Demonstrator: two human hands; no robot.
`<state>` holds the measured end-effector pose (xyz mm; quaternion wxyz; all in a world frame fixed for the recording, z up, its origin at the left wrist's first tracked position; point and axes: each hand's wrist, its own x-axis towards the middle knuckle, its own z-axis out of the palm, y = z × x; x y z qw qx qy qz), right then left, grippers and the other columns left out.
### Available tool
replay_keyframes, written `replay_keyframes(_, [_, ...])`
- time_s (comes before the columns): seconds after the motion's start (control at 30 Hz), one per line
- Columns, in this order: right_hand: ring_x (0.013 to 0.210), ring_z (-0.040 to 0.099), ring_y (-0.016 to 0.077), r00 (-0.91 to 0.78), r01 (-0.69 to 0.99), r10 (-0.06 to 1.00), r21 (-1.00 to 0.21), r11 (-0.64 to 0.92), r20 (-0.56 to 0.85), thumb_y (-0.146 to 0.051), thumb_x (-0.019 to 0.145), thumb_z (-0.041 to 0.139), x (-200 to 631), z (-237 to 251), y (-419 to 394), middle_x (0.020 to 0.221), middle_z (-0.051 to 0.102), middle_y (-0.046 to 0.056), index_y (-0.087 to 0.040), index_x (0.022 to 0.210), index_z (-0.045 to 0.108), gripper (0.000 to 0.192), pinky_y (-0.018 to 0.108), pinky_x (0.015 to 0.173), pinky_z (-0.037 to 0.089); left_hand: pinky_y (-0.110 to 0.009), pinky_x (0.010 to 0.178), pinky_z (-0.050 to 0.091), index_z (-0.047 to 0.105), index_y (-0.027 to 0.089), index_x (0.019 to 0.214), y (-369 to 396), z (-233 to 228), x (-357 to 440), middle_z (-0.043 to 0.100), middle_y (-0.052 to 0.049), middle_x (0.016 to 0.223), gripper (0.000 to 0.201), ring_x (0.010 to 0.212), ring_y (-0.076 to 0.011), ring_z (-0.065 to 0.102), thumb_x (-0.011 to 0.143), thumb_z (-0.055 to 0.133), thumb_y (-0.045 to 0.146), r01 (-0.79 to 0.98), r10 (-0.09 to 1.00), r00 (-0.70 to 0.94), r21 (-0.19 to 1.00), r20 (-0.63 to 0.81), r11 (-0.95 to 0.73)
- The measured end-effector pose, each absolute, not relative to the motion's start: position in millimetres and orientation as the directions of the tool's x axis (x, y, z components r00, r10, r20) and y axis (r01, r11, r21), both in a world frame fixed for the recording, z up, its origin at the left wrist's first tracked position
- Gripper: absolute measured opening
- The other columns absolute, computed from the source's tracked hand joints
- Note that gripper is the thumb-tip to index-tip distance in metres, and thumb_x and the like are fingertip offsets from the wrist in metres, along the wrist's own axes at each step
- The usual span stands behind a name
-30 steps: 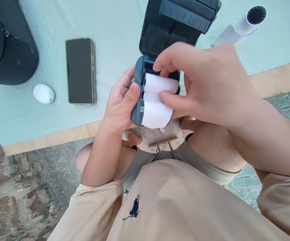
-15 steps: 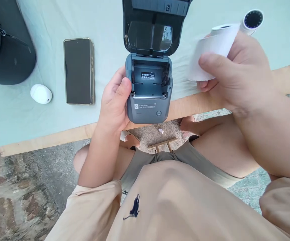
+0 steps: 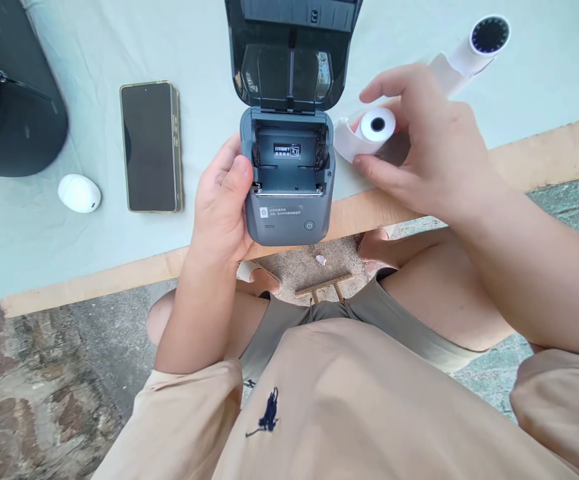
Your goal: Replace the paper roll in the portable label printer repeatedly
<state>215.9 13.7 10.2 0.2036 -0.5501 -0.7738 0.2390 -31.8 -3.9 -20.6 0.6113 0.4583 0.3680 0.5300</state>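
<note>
Paper roll (image 3: 375, 125) in right hand (image 3: 429, 153), beside printer (image 3: 287, 180)

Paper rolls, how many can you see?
2. One paper roll is held in the right hand, just beside the open printer that the left hand grips. The other roll lies on the table, beyond the right hand.

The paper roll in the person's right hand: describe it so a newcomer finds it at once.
Start at the open grey printer at the table edge. Just to its right, the right hand pinches a small white paper roll. Unlike the second roll lying farther back, it is held and has a narrow dark core.
</note>
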Motion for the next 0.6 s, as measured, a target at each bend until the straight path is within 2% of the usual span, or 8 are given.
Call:
replay_keyframes(0.07, [0.102, 0.070, 0.0160, -0.342, 0.708, 0.932, -0.619, 0.339, 0.120, -0.031, 0.084, 0.068, 220, 11, 14, 0.120, 0.070, 0.004, -0.026, 0.134, 0.047, 0.054, 0.031, 0.082, 0.054, -0.038, 0.097, 0.063, 0.069, 0.015, 0.123, -4, -19, -31, 0.076, -0.010, 0.117, 0.049, 0.109, -0.0246, 0.075, 0.096, 0.066, 0.056, -0.328, 0.981, 0.195, 0.944, 0.019, 0.047])
replay_keyframes(0.13, [0.113, 0.068, 0.0176, -0.321, 0.644, 0.889, -0.613, 0.457, 0.325, -0.033, 0.086, 0.066, 230, 11, 16, 0.128, 0.066, 0.006, -0.022, 0.131, 0.055, 0.048, 0.032, 0.090, 0.054, -0.041, 0.097, 0.064, 0.069, 0.015, 0.124, -4, -19, -31, 0.075, -0.010, 0.118, 0.052, 0.110, -0.0267, 0.075, 0.093, 0.069, 0.058, -0.336, 0.979, 0.205, 0.940, 0.011, 0.060])
replay_keyframes(0.2, [0.116, 0.067, 0.0194, -0.191, 0.666, 0.828, -0.550, 0.503, 0.527, -0.036, 0.091, 0.060, 243, 11, 22, 0.126, 0.067, 0.006, -0.019, 0.128, 0.063, 0.041, 0.034, 0.094, 0.051, -0.042, 0.096, 0.064, 0.069, 0.017, 0.123, -4, -19, -32, 0.075, -0.009, 0.117, 0.052, 0.109, -0.0271, 0.075, 0.091, 0.071, 0.059, -0.337, 0.978, 0.207, 0.939, 0.002, 0.069])
replay_keyframes(0.23, [0.119, 0.066, 0.0211, -0.108, 0.725, 0.824, -0.523, 0.448, 0.557, -0.036, 0.093, 0.058, 248, 11, 26, 0.126, 0.067, 0.007, -0.018, 0.130, 0.064, 0.042, 0.036, 0.098, 0.050, -0.042, 0.097, 0.064, 0.070, 0.018, 0.122, -4, -19, -32, 0.075, -0.007, 0.117, 0.051, 0.109, -0.0267, 0.075, 0.091, 0.072, 0.059, -0.335, 0.979, 0.204, 0.939, -0.004, 0.074])
replay_keyframes(0.3, [0.130, 0.060, 0.0266, 0.000, 0.847, 0.910, -0.483, 0.221, 0.415, -0.033, 0.090, 0.059, 254, 12, 35, 0.136, 0.061, 0.012, -0.012, 0.137, 0.060, 0.051, 0.041, 0.110, 0.048, -0.044, 0.098, 0.064, 0.069, 0.019, 0.122, -6, -17, -31, 0.075, -0.006, 0.117, 0.050, 0.110, -0.0264, 0.074, 0.091, 0.072, 0.058, -0.340, 0.978, 0.208, 0.937, -0.014, 0.086])
replay_keyframes(0.4, [0.132, 0.056, 0.0300, 0.070, 0.893, 0.987, -0.449, 0.002, 0.144, -0.024, 0.081, 0.064, 248, 16, 43, 0.139, 0.051, 0.021, -0.010, 0.134, 0.059, 0.055, 0.046, 0.109, 0.050, -0.047, 0.103, 0.062, 0.067, 0.016, 0.125, -7, -14, -31, 0.074, -0.007, 0.119, 0.052, 0.112, -0.0276, 0.073, 0.092, 0.072, 0.055, -0.361, 0.976, 0.214, 0.927, -0.027, 0.105])
replay_keyframes(0.53, [0.130, 0.055, 0.0250, 0.151, 0.879, 0.984, -0.469, -0.090, 0.094, -0.014, 0.082, 0.056, 241, 19, 42, 0.137, 0.051, 0.017, -0.022, 0.130, 0.061, 0.049, 0.042, 0.102, 0.050, -0.056, 0.116, 0.053, 0.065, 0.016, 0.126, -7, -15, -32, 0.072, -0.008, 0.121, 0.051, 0.127, -0.0327, 0.067, 0.094, 0.070, 0.055, -0.358, 0.973, 0.229, 0.926, -0.035, 0.118])
replay_keyframes(0.6, [0.126, 0.057, 0.0210, 0.052, 0.820, 0.987, -0.570, 0.046, 0.155, -0.011, 0.082, 0.056, 246, 15, 40, 0.140, 0.053, 0.012, -0.025, 0.134, 0.056, 0.054, 0.039, 0.103, 0.050, -0.058, 0.118, 0.051, 0.066, 0.016, 0.125, -6, -18, -32, 0.072, -0.010, 0.121, 0.050, 0.132, -0.0353, 0.065, 0.094, 0.069, 0.056, -0.354, 0.976, 0.216, 0.930, -0.025, 0.103])
